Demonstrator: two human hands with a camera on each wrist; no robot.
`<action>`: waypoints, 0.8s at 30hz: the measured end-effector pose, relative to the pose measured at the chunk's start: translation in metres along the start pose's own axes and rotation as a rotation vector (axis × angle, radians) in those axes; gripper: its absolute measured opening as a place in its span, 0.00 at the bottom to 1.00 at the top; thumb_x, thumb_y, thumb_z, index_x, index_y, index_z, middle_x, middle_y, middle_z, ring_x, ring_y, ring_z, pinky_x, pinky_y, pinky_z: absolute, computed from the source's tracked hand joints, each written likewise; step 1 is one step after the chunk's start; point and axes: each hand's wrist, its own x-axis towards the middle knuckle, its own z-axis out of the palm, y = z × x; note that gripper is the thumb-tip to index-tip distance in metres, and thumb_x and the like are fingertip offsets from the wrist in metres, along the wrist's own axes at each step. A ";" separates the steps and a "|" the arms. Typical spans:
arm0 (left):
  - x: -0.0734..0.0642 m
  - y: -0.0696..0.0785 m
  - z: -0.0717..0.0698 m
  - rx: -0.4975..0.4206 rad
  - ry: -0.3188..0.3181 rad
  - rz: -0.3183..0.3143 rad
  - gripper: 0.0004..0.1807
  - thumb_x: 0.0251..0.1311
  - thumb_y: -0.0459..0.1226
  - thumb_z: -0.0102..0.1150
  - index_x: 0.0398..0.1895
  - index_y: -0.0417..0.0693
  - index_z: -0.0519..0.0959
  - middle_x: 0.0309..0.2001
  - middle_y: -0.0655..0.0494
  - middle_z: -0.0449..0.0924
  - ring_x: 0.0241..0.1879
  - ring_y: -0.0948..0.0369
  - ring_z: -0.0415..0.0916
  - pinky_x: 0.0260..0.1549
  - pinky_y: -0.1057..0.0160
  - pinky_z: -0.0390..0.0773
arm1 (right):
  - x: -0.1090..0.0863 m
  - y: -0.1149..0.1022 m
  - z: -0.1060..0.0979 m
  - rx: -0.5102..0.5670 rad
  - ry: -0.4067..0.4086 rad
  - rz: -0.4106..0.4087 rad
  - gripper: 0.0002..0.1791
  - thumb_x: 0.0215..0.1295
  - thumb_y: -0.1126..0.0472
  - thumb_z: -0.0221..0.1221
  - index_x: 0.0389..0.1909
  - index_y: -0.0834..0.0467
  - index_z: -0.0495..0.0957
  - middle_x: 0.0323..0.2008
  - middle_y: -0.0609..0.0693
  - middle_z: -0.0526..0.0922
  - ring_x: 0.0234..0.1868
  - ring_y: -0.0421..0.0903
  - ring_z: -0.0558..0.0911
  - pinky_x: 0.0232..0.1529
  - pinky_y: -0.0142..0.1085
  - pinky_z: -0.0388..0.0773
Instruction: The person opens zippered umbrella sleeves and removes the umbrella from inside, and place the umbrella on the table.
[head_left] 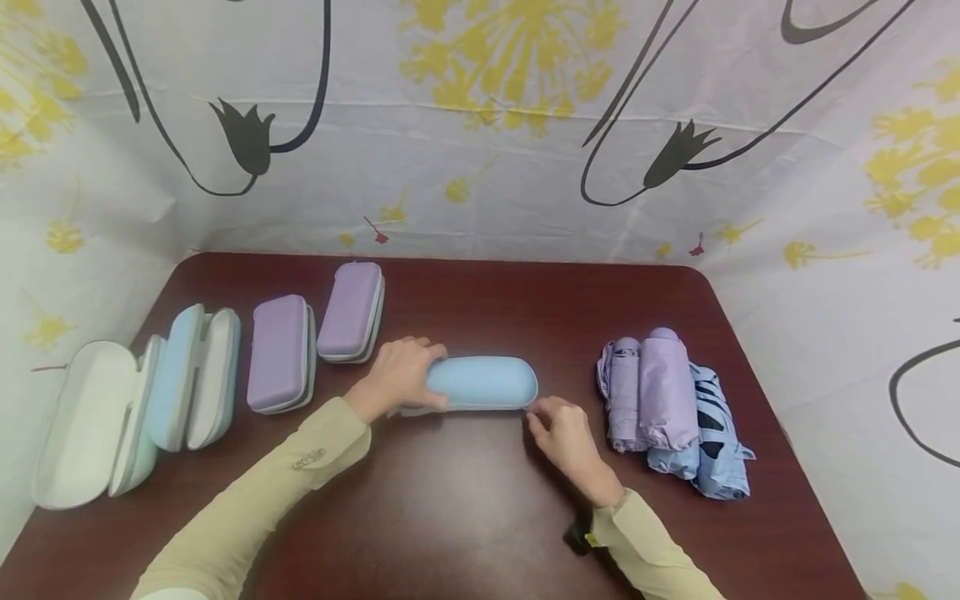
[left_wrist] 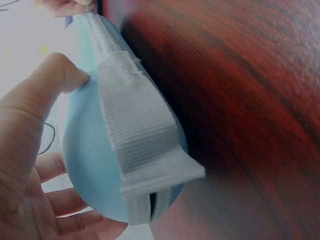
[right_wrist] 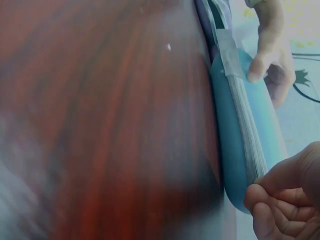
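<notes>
A light blue zip case lies lengthwise on the table, its lid down. My left hand grips its left end, thumb on the near side and fingers over the far side. In the left wrist view, a grey fabric zip tape runs along the case and ends in a loose flap. My right hand is at the case's right front corner, thumb and forefinger pinching the zip there; the zip pull itself is hidden by the fingertips. The right wrist view shows the zip line closed between the two hands.
Two purple cases lie closed on the left. Beside them an opened blue case and an opened pale case show white insides. On the right are folded purple umbrellas and blue ones. A patterned cloth hangs behind the table.
</notes>
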 end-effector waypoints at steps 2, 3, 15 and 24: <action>-0.002 -0.001 -0.001 -0.009 0.000 -0.020 0.35 0.31 0.59 0.67 0.46 0.51 0.79 0.33 0.55 0.78 0.28 0.59 0.71 0.18 0.63 0.68 | 0.001 -0.005 0.002 -0.015 0.007 0.016 0.07 0.41 0.74 0.67 0.21 0.62 0.80 0.21 0.51 0.80 0.22 0.48 0.80 0.23 0.40 0.76; -0.004 -0.001 -0.001 -0.013 0.003 -0.030 0.35 0.31 0.59 0.67 0.46 0.51 0.79 0.34 0.55 0.78 0.28 0.58 0.71 0.19 0.63 0.69 | 0.002 -0.006 0.003 -0.022 0.009 0.022 0.07 0.41 0.74 0.67 0.21 0.62 0.80 0.21 0.52 0.80 0.22 0.48 0.80 0.23 0.40 0.76; -0.011 -0.003 0.012 -0.067 0.140 -0.052 0.34 0.27 0.57 0.67 0.43 0.51 0.80 0.34 0.55 0.79 0.30 0.58 0.72 0.19 0.63 0.70 | 0.017 -0.044 0.032 0.001 -0.075 -0.017 0.05 0.46 0.72 0.65 0.23 0.61 0.80 0.23 0.52 0.82 0.26 0.47 0.82 0.28 0.38 0.79; -0.011 -0.001 0.011 -0.074 0.136 -0.050 0.34 0.28 0.57 0.67 0.43 0.51 0.81 0.35 0.55 0.79 0.30 0.58 0.71 0.19 0.63 0.70 | 0.023 -0.071 0.051 0.055 -0.101 0.013 0.05 0.46 0.72 0.64 0.23 0.61 0.79 0.24 0.52 0.82 0.28 0.46 0.83 0.30 0.36 0.79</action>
